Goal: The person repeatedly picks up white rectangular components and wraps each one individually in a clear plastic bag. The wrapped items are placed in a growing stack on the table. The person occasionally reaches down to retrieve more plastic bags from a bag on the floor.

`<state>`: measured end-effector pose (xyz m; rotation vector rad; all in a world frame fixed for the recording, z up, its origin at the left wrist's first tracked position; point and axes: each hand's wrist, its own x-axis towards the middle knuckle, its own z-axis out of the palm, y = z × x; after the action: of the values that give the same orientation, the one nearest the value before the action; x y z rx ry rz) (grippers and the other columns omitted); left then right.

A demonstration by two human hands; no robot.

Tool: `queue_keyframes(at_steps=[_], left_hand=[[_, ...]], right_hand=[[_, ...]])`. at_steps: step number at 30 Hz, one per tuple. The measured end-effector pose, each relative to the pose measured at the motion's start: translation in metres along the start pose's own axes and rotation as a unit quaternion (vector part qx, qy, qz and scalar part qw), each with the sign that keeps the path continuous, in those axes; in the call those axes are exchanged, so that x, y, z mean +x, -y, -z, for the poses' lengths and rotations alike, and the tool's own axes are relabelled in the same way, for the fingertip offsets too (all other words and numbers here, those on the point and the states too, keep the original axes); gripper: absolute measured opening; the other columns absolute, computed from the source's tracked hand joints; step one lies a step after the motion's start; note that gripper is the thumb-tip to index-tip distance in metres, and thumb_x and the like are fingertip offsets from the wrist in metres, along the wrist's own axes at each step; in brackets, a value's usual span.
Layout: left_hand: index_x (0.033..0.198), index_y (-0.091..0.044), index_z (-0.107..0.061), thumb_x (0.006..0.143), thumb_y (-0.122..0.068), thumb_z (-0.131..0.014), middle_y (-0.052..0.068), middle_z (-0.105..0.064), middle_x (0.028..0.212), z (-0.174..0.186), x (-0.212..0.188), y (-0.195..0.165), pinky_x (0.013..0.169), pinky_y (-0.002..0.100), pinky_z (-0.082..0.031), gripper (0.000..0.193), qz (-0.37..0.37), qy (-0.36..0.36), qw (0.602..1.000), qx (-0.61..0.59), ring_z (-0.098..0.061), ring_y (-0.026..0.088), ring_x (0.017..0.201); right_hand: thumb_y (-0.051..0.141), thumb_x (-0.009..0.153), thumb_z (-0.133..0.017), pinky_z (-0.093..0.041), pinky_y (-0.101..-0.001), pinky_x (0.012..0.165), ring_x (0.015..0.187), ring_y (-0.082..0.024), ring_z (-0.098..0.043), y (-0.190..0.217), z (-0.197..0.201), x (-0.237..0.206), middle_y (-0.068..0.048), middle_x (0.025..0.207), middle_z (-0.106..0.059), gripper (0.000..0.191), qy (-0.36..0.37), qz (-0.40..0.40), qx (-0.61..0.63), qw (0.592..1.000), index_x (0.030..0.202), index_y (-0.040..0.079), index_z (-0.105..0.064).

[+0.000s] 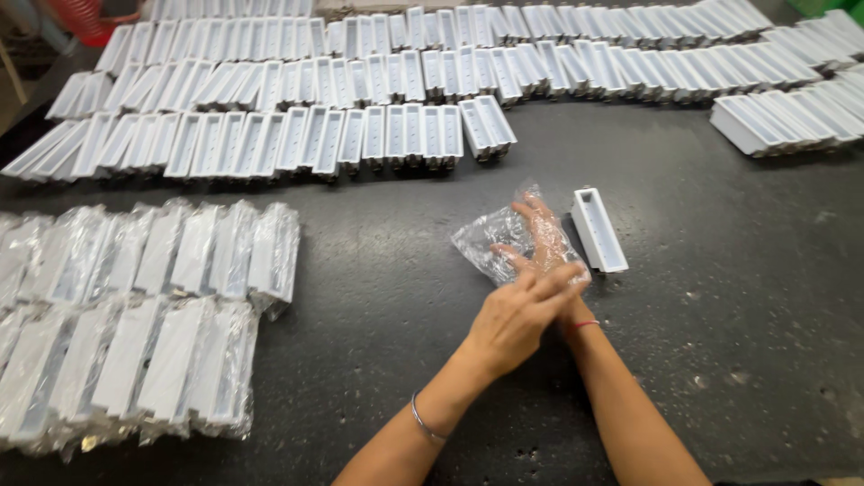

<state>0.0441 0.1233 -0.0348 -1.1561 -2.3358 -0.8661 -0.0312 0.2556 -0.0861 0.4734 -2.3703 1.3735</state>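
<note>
My right hand [543, 236] is pushed inside a clear plastic bag [486, 241] that lies on the dark table, its fingers spread apart under the film. My left hand [516, 317] lies across my right wrist at the bag's mouth, fingers on the bag's edge. A white, long, box-shaped plastic part [598, 229] with an open end rests on the table just right of the bag, not touched by either hand. There is a silver bracelet on my left wrist and a red string on my right.
Several rows of the same bare white parts [297, 135] fill the far side of the table [720, 297], with another group [792, 112] at the far right. Bagged white parts [153, 306] lie in two rows at the left.
</note>
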Motion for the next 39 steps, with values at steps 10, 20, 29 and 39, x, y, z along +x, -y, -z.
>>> queue_keyframes(at_steps=[10,20,29,39], left_hand=[[0.122,-0.010,-0.067,0.088,-0.002,-0.066,0.006,-0.067,0.135,0.013,-0.007,0.002,0.082,0.032,-0.062,0.036,-0.023,-0.068,0.983,-0.170,-0.071,0.019,0.095],[0.099,-0.008,-0.076,0.097,-0.039,-0.064,0.007,-0.073,0.073,0.026,-0.027,0.109,0.063,0.040,-0.053,0.033,0.456,-0.137,0.872,-0.119,-0.070,0.024,0.066],[0.090,-0.017,-0.080,0.089,-0.038,-0.074,0.008,-0.072,0.066,0.061,-0.056,0.148,0.059,0.041,-0.050,0.022,0.488,-0.223,0.839,0.090,-0.069,0.029,0.062],[0.085,-0.019,-0.078,0.085,-0.042,-0.077,0.002,-0.064,0.054,0.068,-0.062,0.157,0.051,0.040,-0.047,0.023,0.492,-0.253,0.824,0.124,-0.064,0.022,0.051]], right_hand=[[0.049,0.087,-0.072,-0.021,-0.0523,0.126,0.157,-0.040,-0.020,0.000,-0.001,0.003,-0.022,0.169,-0.018,0.094,0.054,0.006,-0.218,0.974,0.161,0.006,-0.032],[0.066,0.075,-0.075,-0.018,-0.0522,0.123,0.153,-0.042,-0.019,0.029,-0.023,-0.017,-0.022,0.167,-0.020,0.109,0.234,0.083,-0.170,0.954,0.158,0.013,-0.028],[0.075,0.074,-0.067,-0.010,-0.0562,0.121,0.153,-0.038,-0.015,0.045,-0.017,-0.015,-0.020,0.165,-0.018,0.110,0.278,0.029,-0.235,0.931,0.161,0.026,-0.022],[0.087,0.072,-0.059,-0.005,-0.0587,0.119,0.152,-0.036,-0.013,0.043,-0.015,-0.017,-0.016,0.164,-0.021,0.114,0.286,0.006,-0.348,0.893,0.158,0.019,-0.026]])
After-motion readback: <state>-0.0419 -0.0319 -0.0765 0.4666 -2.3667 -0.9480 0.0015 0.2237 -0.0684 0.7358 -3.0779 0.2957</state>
